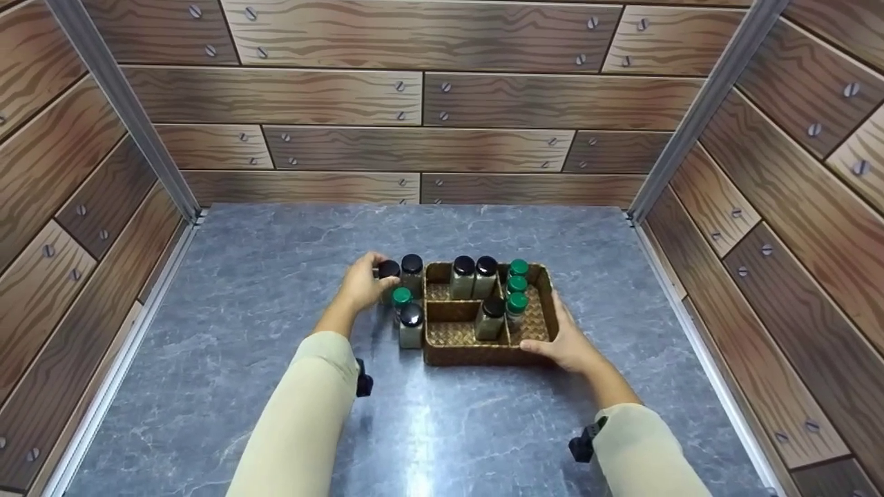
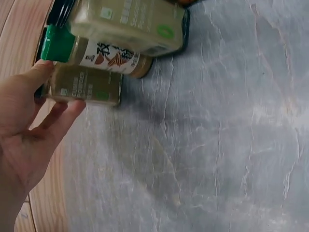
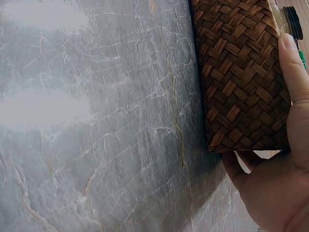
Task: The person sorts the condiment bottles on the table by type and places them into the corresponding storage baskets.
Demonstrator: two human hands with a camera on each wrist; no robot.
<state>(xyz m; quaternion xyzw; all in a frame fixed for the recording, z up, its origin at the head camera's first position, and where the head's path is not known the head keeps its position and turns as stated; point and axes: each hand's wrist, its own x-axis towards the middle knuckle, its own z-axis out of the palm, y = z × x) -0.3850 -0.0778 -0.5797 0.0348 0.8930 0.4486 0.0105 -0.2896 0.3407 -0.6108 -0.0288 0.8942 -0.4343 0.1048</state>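
Observation:
My left hand (image 1: 359, 284) grips a black-capped spice jar (image 2: 86, 83), its label reading as cumin powder, at the back left of a small jar group. Beside it stand a green-capped jar (image 2: 108, 55), a jar of pale powder (image 1: 411, 331) and another black-capped jar (image 1: 412, 276). Just right of them sits a divided woven basket (image 1: 483, 357). My right hand (image 1: 570, 343) holds its front right corner, thumb at the front rim and fingers along the right side. Two black-capped jars (image 1: 463, 277) occupy its back left compartment, one black-capped jar (image 1: 489, 321) the front left, three green-capped jars (image 1: 516, 302) the right.
The basket and jars stand on a grey marbled tabletop (image 1: 276, 414). Wood-patterned panels (image 1: 414, 100) with metal corner posts (image 1: 124, 103) enclose the back and both sides.

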